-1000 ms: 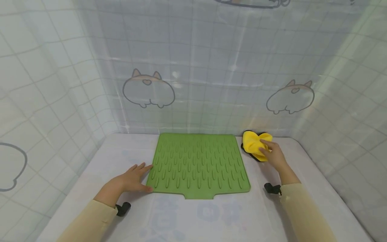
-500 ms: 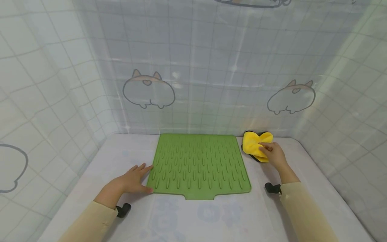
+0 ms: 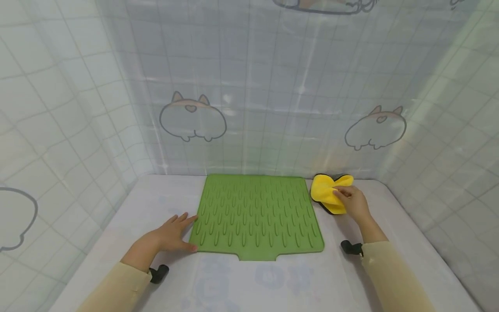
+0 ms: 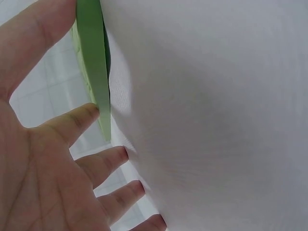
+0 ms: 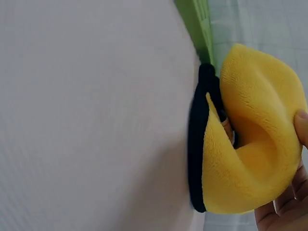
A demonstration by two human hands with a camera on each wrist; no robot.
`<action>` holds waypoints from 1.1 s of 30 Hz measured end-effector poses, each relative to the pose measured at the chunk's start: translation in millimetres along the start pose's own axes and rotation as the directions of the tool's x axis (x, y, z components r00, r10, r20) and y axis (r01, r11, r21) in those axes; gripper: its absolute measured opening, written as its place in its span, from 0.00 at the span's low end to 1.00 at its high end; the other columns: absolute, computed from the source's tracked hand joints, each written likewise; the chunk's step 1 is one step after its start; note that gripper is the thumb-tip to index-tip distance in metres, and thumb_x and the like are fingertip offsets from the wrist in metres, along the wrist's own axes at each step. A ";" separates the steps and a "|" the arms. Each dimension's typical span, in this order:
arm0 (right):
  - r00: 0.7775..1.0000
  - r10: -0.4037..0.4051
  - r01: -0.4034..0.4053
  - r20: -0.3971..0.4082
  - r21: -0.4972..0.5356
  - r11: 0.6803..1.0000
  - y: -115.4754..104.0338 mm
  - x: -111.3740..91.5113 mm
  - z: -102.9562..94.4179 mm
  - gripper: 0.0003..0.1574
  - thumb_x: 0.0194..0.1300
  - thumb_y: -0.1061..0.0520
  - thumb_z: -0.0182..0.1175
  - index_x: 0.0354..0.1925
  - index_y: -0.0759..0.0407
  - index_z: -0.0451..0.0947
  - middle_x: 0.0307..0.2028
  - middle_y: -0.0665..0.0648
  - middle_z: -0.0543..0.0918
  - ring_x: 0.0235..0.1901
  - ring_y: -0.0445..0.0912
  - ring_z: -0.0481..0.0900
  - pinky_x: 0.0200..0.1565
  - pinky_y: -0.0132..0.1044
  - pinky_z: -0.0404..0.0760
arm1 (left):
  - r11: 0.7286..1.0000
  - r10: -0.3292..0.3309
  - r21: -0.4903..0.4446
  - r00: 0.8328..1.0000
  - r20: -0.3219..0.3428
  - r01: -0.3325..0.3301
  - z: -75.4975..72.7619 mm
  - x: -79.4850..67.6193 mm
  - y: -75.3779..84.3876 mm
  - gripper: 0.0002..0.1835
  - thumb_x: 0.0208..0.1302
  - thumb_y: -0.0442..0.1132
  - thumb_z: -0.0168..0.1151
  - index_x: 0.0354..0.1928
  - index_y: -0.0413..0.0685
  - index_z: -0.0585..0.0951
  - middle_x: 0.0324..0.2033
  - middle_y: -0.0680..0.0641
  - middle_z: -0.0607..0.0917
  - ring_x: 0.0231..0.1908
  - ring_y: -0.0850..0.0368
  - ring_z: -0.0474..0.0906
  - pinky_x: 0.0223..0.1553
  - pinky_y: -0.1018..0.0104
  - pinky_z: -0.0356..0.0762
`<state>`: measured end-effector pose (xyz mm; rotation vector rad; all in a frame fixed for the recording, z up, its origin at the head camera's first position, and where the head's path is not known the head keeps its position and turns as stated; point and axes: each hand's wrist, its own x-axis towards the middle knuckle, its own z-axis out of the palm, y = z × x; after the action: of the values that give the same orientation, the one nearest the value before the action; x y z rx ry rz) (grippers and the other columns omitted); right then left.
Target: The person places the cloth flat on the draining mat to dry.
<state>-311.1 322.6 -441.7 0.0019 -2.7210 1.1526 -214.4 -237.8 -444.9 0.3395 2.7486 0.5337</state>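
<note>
A green ribbed mat [image 3: 257, 212] with a tab at its front edge lies flat on the table. My left hand [image 3: 171, 234] rests at the mat's left edge, fingers spread; in the left wrist view the thumb and index finger touch the mat's side [image 4: 94, 57], while the other fingertips reach the white surface. Right of the mat is a yellow cloth [image 3: 325, 190] with a dark border, bunched up. My right hand [image 3: 354, 203] pinches it between thumb and fingers. In the right wrist view the cloth [image 5: 260, 82] is folded into a loop, its dark edge on the table.
A white printed sheet covers the table [image 3: 249, 286]. Pale gridded curtains with animal drawings hang behind [image 3: 257, 130] and at both sides. A dark wrist camera [image 3: 159, 274] is on the left wrist, another [image 3: 351, 248] on the right.
My right fingers have drawn together on the yellow cloth, and its front corner has shifted slightly. The left hand and mat stay in place.
</note>
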 end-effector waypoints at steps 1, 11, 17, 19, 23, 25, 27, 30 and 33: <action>1.000 -0.017 0.017 -0.017 0.003 1.000 -1.5 -0.4 0.9 0.30 0.64 0.38 0.51 0.53 0.58 0.77 0.48 0.62 0.72 0.45 0.54 0.70 0.42 0.44 0.74 | 1.000 0.001 0.000 1.000 -0.003 -0.001 0.1 0.0 0.0 0.54 0.43 0.67 0.65 0.70 0.51 0.56 0.69 0.35 0.52 0.66 0.30 0.42 0.54 0.26 0.46; 0.970 -0.141 0.140 -0.197 -0.018 0.990 -15.8 -0.4 5.2 0.22 0.64 0.44 0.55 0.47 0.56 0.81 0.35 0.56 0.77 0.32 0.47 0.70 0.28 0.30 0.72 | 1.000 0.005 -0.002 1.000 -0.018 -0.005 2.0 1.9 -1.7 0.55 0.42 0.67 0.66 0.70 0.51 0.57 0.68 0.35 0.52 0.66 0.29 0.42 0.55 0.26 0.46; 0.964 -0.131 0.141 -0.232 0.029 0.990 -27.1 -0.6 2.3 0.23 0.63 0.42 0.55 0.48 0.53 0.81 0.34 0.55 0.77 0.29 0.46 0.69 0.24 0.28 0.71 | 1.000 0.012 -0.006 1.000 -0.017 -0.012 1.8 1.1 -1.1 0.54 0.42 0.66 0.66 0.70 0.50 0.57 0.68 0.34 0.52 0.66 0.29 0.42 0.55 0.26 0.46; 0.960 -0.136 0.148 -0.246 0.031 0.989 -29.9 -0.5 1.8 0.23 0.63 0.42 0.55 0.48 0.53 0.81 0.34 0.55 0.77 0.29 0.46 0.69 0.23 0.28 0.71 | 1.000 0.017 -0.008 1.000 -0.019 -0.017 1.7 0.7 -0.9 0.54 0.42 0.66 0.67 0.70 0.50 0.57 0.68 0.34 0.52 0.65 0.28 0.42 0.55 0.26 0.46; 0.950 -0.135 0.157 -0.282 0.055 0.986 -37.2 -1.3 1.4 0.23 0.63 0.43 0.55 0.49 0.54 0.81 0.33 0.55 0.76 0.29 0.45 0.69 0.23 0.27 0.70 | 1.000 0.022 0.002 1.000 -0.020 -0.022 1.8 0.0 -0.6 0.54 0.42 0.66 0.67 0.70 0.51 0.57 0.68 0.34 0.53 0.65 0.28 0.43 0.55 0.27 0.48; 0.942 -0.134 0.166 -0.308 0.079 0.983 -41.8 -1.7 1.2 0.22 0.63 0.44 0.56 0.49 0.55 0.81 0.34 0.55 0.77 0.29 0.45 0.69 0.24 0.26 0.70 | 1.000 0.025 0.006 0.999 -0.022 -0.025 1.3 -0.4 0.2 0.54 0.42 0.66 0.67 0.70 0.51 0.58 0.68 0.34 0.53 0.65 0.28 0.43 0.55 0.28 0.48; 0.932 -0.137 0.176 -0.336 0.088 0.980 -47.1 -2.2 0.7 0.22 0.63 0.44 0.57 0.48 0.55 0.81 0.34 0.55 0.77 0.30 0.44 0.70 0.25 0.25 0.70 | 1.000 0.026 0.007 0.999 -0.025 -0.026 0.9 -0.5 0.5 0.54 0.42 0.66 0.67 0.69 0.50 0.58 0.68 0.33 0.53 0.65 0.28 0.43 0.55 0.28 0.48; 0.922 -0.139 0.186 -0.363 0.099 0.978 -55.5 -3.1 -0.4 0.22 0.62 0.44 0.57 0.48 0.56 0.82 0.35 0.55 0.78 0.30 0.44 0.70 0.26 0.23 0.70 | 1.000 0.024 0.011 0.999 -0.028 -0.024 1.0 0.3 0.1 0.54 0.41 0.66 0.67 0.70 0.51 0.58 0.68 0.33 0.53 0.65 0.28 0.44 0.55 0.28 0.48; 0.919 -0.139 0.190 -0.370 0.106 0.976 -63.9 -4.5 -1.7 0.22 0.62 0.44 0.57 0.48 0.55 0.81 0.35 0.54 0.77 0.31 0.42 0.70 0.27 0.22 0.71 | 1.000 0.021 0.014 0.999 -0.028 -0.021 1.6 1.4 -0.7 0.54 0.41 0.67 0.66 0.70 0.51 0.58 0.68 0.33 0.53 0.65 0.28 0.43 0.55 0.27 0.48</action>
<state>-301.7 278.8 -395.8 0.0354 -2.2690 1.1624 -215.2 -237.5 -447.0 0.3670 2.7801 0.5290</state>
